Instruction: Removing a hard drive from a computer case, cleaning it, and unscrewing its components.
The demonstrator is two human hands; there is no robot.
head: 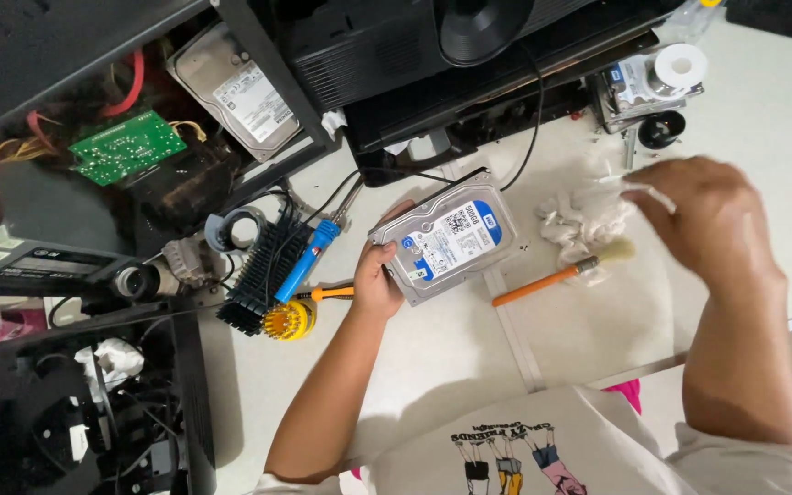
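Observation:
My left hand [376, 280] grips the left edge of a silver hard drive [446, 236] with a blue and white label, held label up just over the white table. To the right, my right hand [703, 215] is raised and blurred, pinching a piece of crumpled white tissue [588, 215] between its fingers. Below the tissue an orange-handled brush [556, 278] lies on the table, bristles toward my right hand.
A blue-handled soldering iron [309, 258], a black heatsink [263, 270] and a yellow screwdriver [309, 307] lie left of the drive. Behind are an open computer case holding another hard drive [236, 96], a green circuit board [126, 145], black equipment and a tape roll [680, 66].

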